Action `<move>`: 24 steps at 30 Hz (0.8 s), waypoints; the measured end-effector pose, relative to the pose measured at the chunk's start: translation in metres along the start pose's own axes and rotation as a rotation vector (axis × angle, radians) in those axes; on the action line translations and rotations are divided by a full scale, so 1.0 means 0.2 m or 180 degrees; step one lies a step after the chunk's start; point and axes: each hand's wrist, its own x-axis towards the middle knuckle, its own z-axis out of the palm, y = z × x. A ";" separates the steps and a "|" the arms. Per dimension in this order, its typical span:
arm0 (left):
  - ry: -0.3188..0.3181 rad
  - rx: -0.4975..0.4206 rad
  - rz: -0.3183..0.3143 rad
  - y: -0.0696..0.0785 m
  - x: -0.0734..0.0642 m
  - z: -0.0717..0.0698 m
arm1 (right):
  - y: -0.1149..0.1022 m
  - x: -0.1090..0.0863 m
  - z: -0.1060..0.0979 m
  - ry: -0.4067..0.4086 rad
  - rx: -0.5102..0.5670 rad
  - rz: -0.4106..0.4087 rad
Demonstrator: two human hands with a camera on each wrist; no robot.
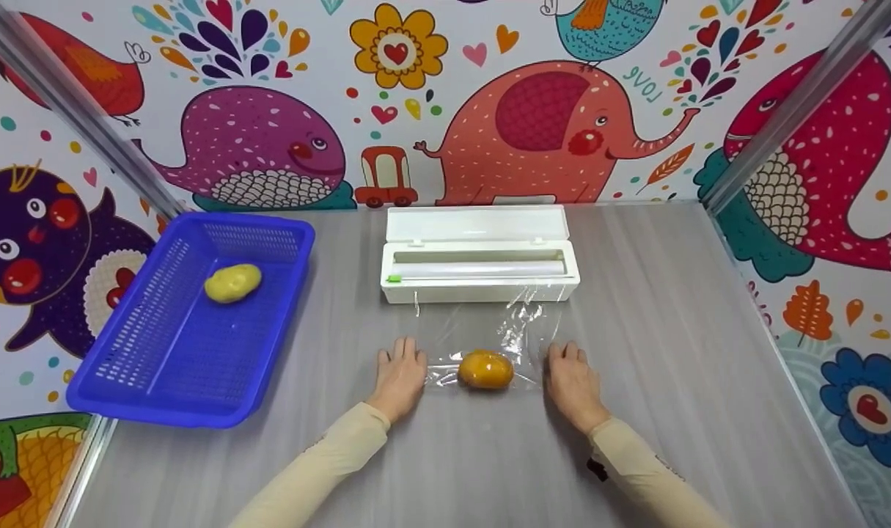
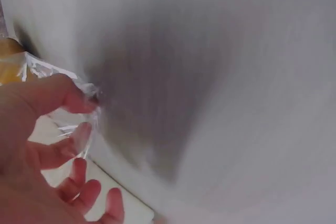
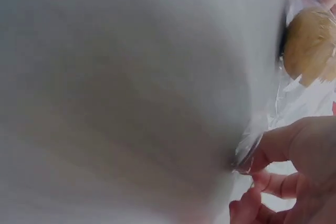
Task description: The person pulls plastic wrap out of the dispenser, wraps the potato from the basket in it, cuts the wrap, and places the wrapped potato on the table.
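A brown-yellow potato [image 1: 486, 369] lies on the table under a sheet of clear cling film [image 1: 522, 323]. The film runs back to a roll inside an open white dispenser box [image 1: 482, 293]. At the potato's left, my left hand [image 1: 400, 378] holds one front corner of the film; the left wrist view shows it at the thumb [image 2: 79, 98], beside a curled forefinger. My right hand [image 1: 576, 385] grips the opposite corner. In the right wrist view, that thumb [image 3: 270, 148] and the fingers close on gathered film. Neither hand touches the potato.
On the left stands a blue plastic basket [image 1: 196, 378] with one pale yellow potato [image 1: 232, 284] in it. The dispenser's lid [image 1: 476, 222] is raised at the back, and a green cutter slider [image 1: 394, 279] sits at its left end. Patterned walls [image 1: 269, 139] border the table.
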 end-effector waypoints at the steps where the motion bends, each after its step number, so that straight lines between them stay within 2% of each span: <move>1: 0.0003 -0.0008 0.0008 0.00 0.00 0.00 | 0.01 -0.01 0.00 0.0015 -0.0010 -0.0060; 6: 0.0142 -0.0030 0.0145 -0.03 -0.02 0.01 | 0.06 -0.03 -0.02 0.0064 -0.0031 -0.0207; 10: 0.0223 -0.0108 0.0171 -0.04 -0.05 0.02 | 0.05 -0.05 -0.10 0.0060 0.0054 -0.0150; 12: 0.0168 -0.0184 0.0133 -0.04 -0.05 0.02 | 0.02 -0.05 -0.16 0.0061 0.0196 -0.0212; 14: 0.0103 -0.0280 0.0110 -0.05 -0.06 0.01 | -0.03 -0.04 -0.20 0.0048 0.0425 -0.0440; 19: 0.0062 -0.0451 0.0197 -0.06 -0.08 -0.03 | -0.17 -0.01 -0.22 -0.0111 0.0966 -0.1365; 21: 0.0060 -0.0488 0.0255 -0.06 -0.08 -0.04 | -0.21 0.00 -0.20 -0.0208 0.0993 -0.1582; 24: 0.0057 -0.0515 0.0348 -0.03 -0.09 -0.07 | -0.24 0.02 -0.15 -0.0407 0.0939 -0.1699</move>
